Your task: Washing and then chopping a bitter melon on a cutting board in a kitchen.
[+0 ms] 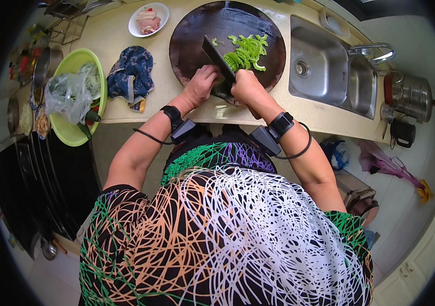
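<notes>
A round dark chopping board (198, 30) lies on the counter before me. My right hand (247, 85) grips the handle end of a cleaver (217, 57), its broad dark blade slanting up to the left over the board. Close to the blade's left side, my left hand (203, 83) has its fingers bent on a green piece, mostly hidden, that looks like bitter gourd. Thin curved slices of green bitter gourd (250, 49) lie heaped on the board to the right of the blade, with a few small bits at its upper left.
A white bowl of raw meat (164, 19) stands at the board's upper left. Further left are a crumpled blue patterned cloth (131, 72) and a green basin (101, 72) holding plastic bags and green vegetables. A double steel sink (317, 76) with a faucet (380, 53) is at the right.
</notes>
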`<state>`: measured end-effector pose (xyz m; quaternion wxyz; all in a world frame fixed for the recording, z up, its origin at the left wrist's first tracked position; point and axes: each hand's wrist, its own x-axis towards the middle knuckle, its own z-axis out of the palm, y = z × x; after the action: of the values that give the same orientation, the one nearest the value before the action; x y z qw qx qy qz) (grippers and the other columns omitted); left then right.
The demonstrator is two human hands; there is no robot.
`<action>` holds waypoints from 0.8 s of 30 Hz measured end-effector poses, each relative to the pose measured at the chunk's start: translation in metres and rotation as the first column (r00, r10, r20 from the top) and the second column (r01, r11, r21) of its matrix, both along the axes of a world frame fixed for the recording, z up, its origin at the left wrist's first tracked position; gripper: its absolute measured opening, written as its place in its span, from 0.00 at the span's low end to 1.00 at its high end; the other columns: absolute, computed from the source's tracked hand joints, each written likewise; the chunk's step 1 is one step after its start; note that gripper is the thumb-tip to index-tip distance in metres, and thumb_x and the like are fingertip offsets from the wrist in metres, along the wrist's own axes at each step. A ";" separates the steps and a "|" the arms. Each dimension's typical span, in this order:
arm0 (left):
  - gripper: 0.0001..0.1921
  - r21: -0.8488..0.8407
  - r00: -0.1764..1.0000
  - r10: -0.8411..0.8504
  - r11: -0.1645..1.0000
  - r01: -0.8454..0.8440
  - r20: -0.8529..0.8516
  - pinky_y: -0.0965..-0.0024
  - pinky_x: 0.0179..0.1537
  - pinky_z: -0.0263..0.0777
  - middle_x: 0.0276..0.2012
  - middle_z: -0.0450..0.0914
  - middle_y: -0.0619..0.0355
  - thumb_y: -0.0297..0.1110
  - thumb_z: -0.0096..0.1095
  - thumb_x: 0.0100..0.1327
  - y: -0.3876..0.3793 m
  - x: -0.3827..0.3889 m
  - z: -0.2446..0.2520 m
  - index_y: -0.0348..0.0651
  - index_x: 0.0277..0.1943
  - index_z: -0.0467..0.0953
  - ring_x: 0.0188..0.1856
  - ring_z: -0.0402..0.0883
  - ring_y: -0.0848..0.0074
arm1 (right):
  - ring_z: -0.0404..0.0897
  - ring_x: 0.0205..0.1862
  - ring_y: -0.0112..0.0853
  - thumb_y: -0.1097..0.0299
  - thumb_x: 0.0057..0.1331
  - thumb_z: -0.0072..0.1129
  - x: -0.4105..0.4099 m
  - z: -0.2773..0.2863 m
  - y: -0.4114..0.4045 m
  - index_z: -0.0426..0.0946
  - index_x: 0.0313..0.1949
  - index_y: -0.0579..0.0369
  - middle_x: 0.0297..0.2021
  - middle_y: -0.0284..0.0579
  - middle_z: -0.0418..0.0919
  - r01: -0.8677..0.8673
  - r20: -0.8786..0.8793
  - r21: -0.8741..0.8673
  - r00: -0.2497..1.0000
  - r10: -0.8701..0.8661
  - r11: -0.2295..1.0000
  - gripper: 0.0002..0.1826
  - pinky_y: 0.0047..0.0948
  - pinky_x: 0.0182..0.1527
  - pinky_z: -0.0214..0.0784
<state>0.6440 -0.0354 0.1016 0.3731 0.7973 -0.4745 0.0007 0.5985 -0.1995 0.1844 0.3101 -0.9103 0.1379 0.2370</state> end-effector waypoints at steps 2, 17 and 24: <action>0.13 0.020 1.000 -0.006 1.000 0.006 -0.005 0.62 0.48 0.64 0.43 0.69 0.48 0.24 0.58 0.49 -0.001 -0.001 0.006 0.35 0.39 0.70 0.46 0.68 0.57 | 0.77 0.34 0.51 0.79 0.44 0.53 -0.005 0.000 -0.004 0.75 0.22 0.70 0.26 0.64 0.75 0.007 0.081 -0.006 0.997 -0.006 1.000 0.06 0.40 0.38 0.70; 0.15 -0.042 0.999 0.031 0.999 -0.031 -0.004 0.62 0.48 0.66 0.41 0.70 0.49 0.23 0.62 0.45 -0.022 0.004 0.005 0.34 0.39 0.71 0.46 0.68 0.56 | 0.78 0.25 0.49 0.76 0.51 0.51 -0.013 -0.012 -0.020 0.74 0.20 0.70 0.18 0.62 0.74 0.015 0.205 -0.052 0.979 -0.004 0.999 0.08 0.40 0.31 0.70; 0.11 0.012 1.000 0.005 1.000 -0.005 0.000 0.63 0.46 0.67 0.40 0.71 0.48 0.24 0.57 0.49 -0.023 0.011 0.005 0.33 0.38 0.71 0.43 0.69 0.56 | 0.77 0.35 0.51 0.78 0.43 0.55 -0.012 -0.003 -0.009 0.76 0.23 0.69 0.28 0.64 0.76 -0.017 0.178 -0.079 0.983 0.031 0.997 0.06 0.41 0.40 0.70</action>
<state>0.6554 -0.0588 0.1063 0.3683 0.8007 -0.4725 -0.0014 0.5861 -0.2088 0.1815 0.2829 -0.9409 0.1075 0.1522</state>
